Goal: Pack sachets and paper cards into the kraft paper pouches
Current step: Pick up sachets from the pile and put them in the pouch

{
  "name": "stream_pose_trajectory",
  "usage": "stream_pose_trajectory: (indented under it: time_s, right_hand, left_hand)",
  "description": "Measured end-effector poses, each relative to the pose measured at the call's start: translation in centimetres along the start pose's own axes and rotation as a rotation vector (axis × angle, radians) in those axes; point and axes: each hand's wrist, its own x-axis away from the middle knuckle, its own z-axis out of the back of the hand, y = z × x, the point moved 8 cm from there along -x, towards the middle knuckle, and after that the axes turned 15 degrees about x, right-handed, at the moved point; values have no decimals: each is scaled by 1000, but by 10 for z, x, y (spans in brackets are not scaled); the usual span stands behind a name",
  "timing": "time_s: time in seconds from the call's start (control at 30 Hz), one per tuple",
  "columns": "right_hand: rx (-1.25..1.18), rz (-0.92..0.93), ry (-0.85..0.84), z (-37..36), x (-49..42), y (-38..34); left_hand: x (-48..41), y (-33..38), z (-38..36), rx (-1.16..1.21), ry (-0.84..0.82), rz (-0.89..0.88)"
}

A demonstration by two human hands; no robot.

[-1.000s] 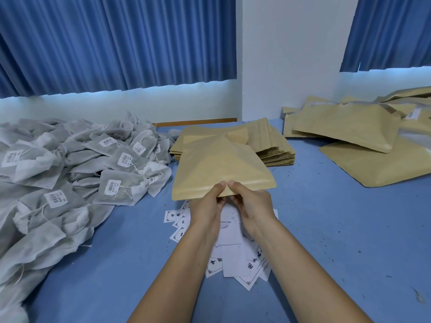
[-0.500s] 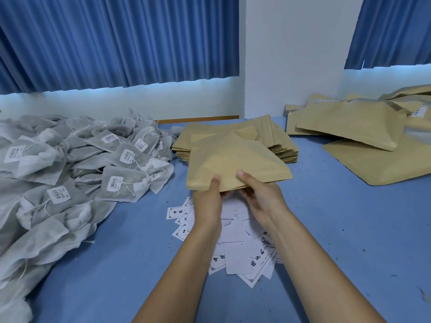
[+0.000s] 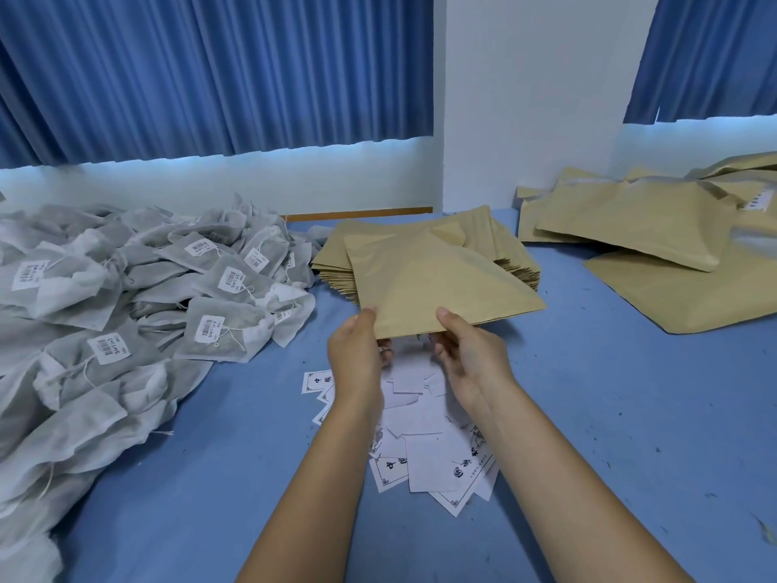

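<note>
Left grip, right grip raised, both pinching.

The flat tan kraft paper pouch lifts and travels away from the near edge of the blue table, and now its far part overlaps the front of the stack of empty kraft pouches. The left hand and right hand, side by side a second ago, spread apart. The left hand slides out to the pouch's near left corner, and the right thumb sits mid-edge. The pouch's right corner swings wider, and more scattered white printed paper cards show between the wrists.
</note>
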Motion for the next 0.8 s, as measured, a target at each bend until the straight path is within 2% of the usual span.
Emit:
stream_pose_trajectory:
  time_s: [0.07, 0.2, 0.4, 0.5, 0.63, 0.67, 0.7, 0.77, 0.8]
  right_hand:
    - [-83, 6, -39, -4, 2, -2]
    - [-62, 90, -160, -20, 10, -5]
    - [-343, 11, -94, -11, 9, -4]
    - [-224, 21, -74, -10, 7, -2]
    - [-49, 33, -18, -4, 2, 2]
    - [-33, 21, -20, -4, 1, 4]
    - [-16, 5, -23, -4, 1, 6]
    - [30, -25, -5, -1, 0, 9]
    - [56, -32, 13, 1, -1, 10]
  left_hand:
    - [-1, -1, 2, 1, -8, 34]
    - [5, -7, -3, -5, -34, 88]
    - [6, -8, 0, 92, 0, 133]
    - [5, -8, 0, 92, 7, 140]
    - [12, -12, -9, 84, -69, 192]
    - [13, -8, -11, 28, -82, 121]
    - [13, 4, -12, -135, -75, -57]
    - [28, 43, -26, -684, -63, -662]
    - [44, 52, -43, -880, -142, -937]
